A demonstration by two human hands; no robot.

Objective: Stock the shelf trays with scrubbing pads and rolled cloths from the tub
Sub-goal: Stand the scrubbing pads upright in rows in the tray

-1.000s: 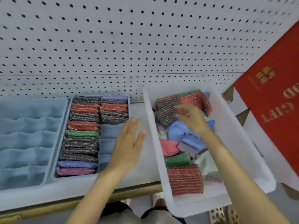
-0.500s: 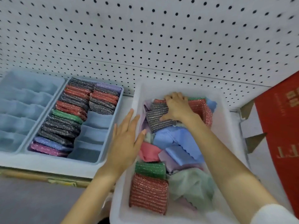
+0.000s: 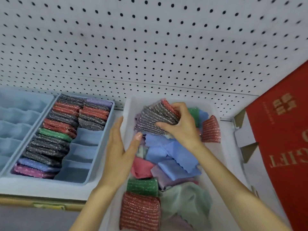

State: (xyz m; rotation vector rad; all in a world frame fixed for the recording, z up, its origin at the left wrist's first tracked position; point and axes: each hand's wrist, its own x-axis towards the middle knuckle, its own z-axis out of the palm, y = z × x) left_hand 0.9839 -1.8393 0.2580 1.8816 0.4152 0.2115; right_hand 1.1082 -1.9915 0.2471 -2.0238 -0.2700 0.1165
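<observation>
Half the view is white pegboard (image 3: 150, 47), dotted with round holes. The plastic tub (image 3: 225, 152) runs off the bottom edge, its floor hidden under soft scallop-edged cloths (image 3: 176, 164) and ribbed, glittery pads (image 3: 140, 212). Of two blue divided trays, the left tray (image 3: 16, 122) is cut off; the right tray (image 3: 83, 152) is part filled. The right hand (image 3: 181, 129) grips a fanned stack of pads (image 3: 156, 117) over the tub's far end; the left hand (image 3: 120, 152), fingers straight, holds nothing beside its rim.
</observation>
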